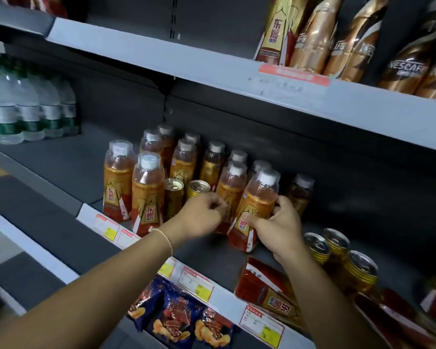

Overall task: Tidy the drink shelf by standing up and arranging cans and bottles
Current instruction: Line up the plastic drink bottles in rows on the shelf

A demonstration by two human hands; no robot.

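Note:
Several orange energy-drink bottles with clear caps stand in rows on the dark middle shelf (pixel 61 172). My right hand (pixel 278 229) grips the front right bottle (pixel 256 205), which leans slightly left. My left hand (pixel 202 214) is curled against the neighbouring bottle (pixel 230 187), fingertips pinching at its label. Two gold cans (pixel 198 188) stand just behind my left hand. One bottle (pixel 269 289) lies flat on its side at the shelf's front edge. Three gold cans (pixel 337 250) stand to the right of it.
Water bottles (pixel 23 114) stand at the far left of the same shelf. Gold coffee bottles (pixel 358 39) line the upper shelf. Blue crisp bags (pixel 176 316) hang below the price-tag strip (pixel 196 280). Red-labelled packs (pixel 398 316) lie at the lower right.

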